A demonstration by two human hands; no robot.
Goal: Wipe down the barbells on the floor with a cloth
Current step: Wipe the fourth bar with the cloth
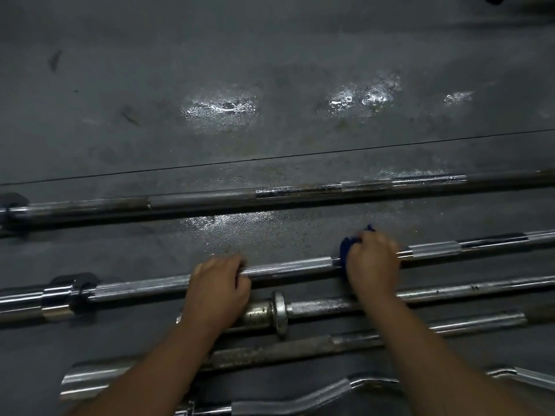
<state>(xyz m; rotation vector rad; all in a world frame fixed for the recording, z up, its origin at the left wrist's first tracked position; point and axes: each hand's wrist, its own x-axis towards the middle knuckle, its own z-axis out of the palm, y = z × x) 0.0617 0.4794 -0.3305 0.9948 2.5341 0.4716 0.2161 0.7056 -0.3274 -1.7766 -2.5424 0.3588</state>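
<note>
The dark rubber floor (270, 55) filled the view, with wet patches gleaming beyond the bars. Several barbells lay on it roughly parallel. Taking the barbell being wiped (288, 265) as the landmark: a second long bar (210, 199) lay well beyond it, a shorter bar with a collar (315, 306) lay just on the near side, and a dull, rusty-looking bar (270, 352) and a curved bar (300, 394) lay nearer still.

The landmark bar looked like heavy, rigid steel, likely to roll on the floor, not lift. Its knurled stretches would give a sure hold, while the smooth chrome lengths would probably be slick, the more so if damp. It would be best steadied on the knurling, away from the sleeve at its far left end.

The left hand (217, 283) had its fingers curled over that bar on a knurled section, pinning it. The right hand (372, 262), further right along the same bar, was clamped around it through the blue cloth (348, 246). The cloth was soft and bunched, showing only at the hand's left edge and above the knuckles.
</note>
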